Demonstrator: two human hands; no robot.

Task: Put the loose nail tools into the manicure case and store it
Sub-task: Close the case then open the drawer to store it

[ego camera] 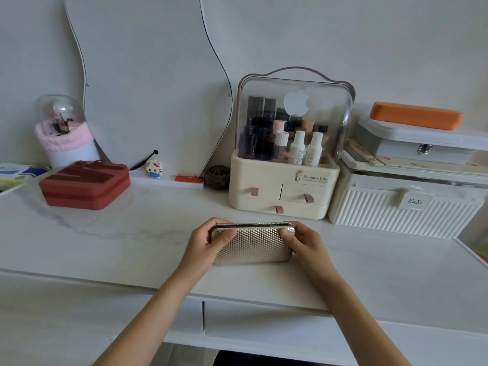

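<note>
A gold manicure case [253,245] with a honeycomb-textured lid lies shut on the white marble table [132,241], near its front edge. My left hand [204,243] grips the case's left end, thumb on the lid and fingers curled round the far edge. My right hand [306,243] grips the right end the same way. No loose nail tools are visible on the table.
Behind the case stands a cream cosmetics organiser [284,159] with a clear dome and small drawers. A white ribbed box [404,207] with stacked boxes sits at the right. A red zip case [85,186] lies at the left. Table drawers [264,328] are below the front edge.
</note>
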